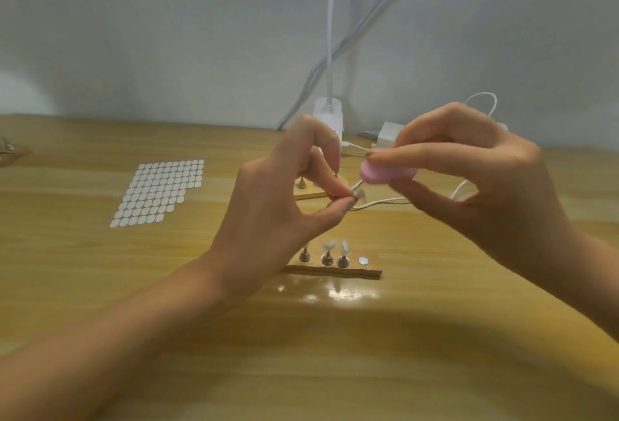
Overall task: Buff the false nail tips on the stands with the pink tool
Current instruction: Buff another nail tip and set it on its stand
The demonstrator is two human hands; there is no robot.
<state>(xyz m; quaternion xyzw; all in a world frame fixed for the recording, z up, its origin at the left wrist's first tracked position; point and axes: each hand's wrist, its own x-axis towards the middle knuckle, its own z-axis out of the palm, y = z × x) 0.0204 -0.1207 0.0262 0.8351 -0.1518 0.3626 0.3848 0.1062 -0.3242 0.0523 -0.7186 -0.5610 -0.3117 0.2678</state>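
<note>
As hands (268,209) (475,179) block far stand (308,194), stickers (157,193) left, cables (330,35) behind

I see all this through a single wide-angle camera worn on my head. It faces forward and tilts down, so my left grip (278,199) and right grip (475,179) hang close before the lens, near the middle of the frame. My left forearm runs in from the lower left corner and my right from the right edge. Beneath and beyond the grips the worktop (100,270) fills the lower part, its far edge bowed by the lens. Behind the grips the wall (167,35) takes the upper part.
</note>
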